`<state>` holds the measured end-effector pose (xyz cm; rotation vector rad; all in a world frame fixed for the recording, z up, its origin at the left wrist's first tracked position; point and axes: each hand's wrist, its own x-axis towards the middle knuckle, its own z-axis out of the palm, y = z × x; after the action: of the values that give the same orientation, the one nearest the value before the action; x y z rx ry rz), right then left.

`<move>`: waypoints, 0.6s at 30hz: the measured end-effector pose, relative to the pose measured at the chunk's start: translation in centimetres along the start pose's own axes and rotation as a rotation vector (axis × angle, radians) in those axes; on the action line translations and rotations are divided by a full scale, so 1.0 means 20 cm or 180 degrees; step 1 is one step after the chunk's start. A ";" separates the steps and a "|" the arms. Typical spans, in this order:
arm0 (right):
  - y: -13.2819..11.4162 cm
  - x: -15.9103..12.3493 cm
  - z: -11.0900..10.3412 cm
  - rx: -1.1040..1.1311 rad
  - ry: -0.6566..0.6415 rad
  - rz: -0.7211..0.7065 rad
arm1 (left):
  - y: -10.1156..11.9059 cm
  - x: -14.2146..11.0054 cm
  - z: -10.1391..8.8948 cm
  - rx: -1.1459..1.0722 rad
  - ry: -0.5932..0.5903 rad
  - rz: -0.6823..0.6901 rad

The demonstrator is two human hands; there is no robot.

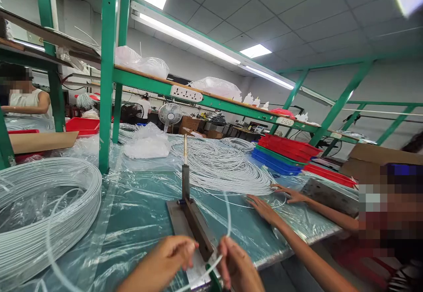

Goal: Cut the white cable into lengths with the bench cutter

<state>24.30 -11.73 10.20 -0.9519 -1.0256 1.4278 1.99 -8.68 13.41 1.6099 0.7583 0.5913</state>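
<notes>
My left hand (172,256) and my right hand (236,263) sit at the near edge of the green bench, both pinching one thin white tube (228,215). The tube loops up from my right fingers and runs down between the hands across a metal lever cutter (193,221), whose handle stands upright. A big coil of white tubing (39,221) lies to my left. A loose pile of the same tubing (224,168) spreads behind the cutter.
A co-worker at the right lays both hands (277,201) flat on tubing on the bench. Stacked red, green and blue trays (284,153) stand at the back right. Green rack posts (107,76), plastic bags (147,144), cardboard (39,141) and a fan (170,114) stand behind. Another person sits far left.
</notes>
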 end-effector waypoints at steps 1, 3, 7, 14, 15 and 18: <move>0.02 -0.02 -0.04 0.0062 0.0564 -0.0252 | -0.01 -0.03 -0.01 0.0393 -0.0217 -0.0146; -0.02 -0.04 -0.16 0.0111 0.1397 -0.0508 | -0.02 -0.07 -0.04 0.1083 -0.0472 -0.0348; -0.18 -0.04 -0.44 0.0209 0.1772 -0.0433 | -0.05 -0.09 -0.11 0.1876 -0.0546 -0.0266; -0.19 -0.10 -0.65 0.0500 0.1819 -0.0131 | -0.06 -0.10 -0.21 0.1958 -0.0303 -0.0244; -0.18 -0.10 -0.67 0.0521 0.1799 -0.0106 | -0.07 -0.10 -0.22 0.1899 -0.0217 -0.0200; -0.18 -0.08 -0.73 0.0576 0.1790 -0.0084 | -0.10 -0.12 -0.25 0.1843 -0.0058 -0.0091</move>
<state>39.48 -11.98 9.18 -1.1130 -0.4821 1.1116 -3.58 -7.06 12.36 2.1231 0.9963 0.3480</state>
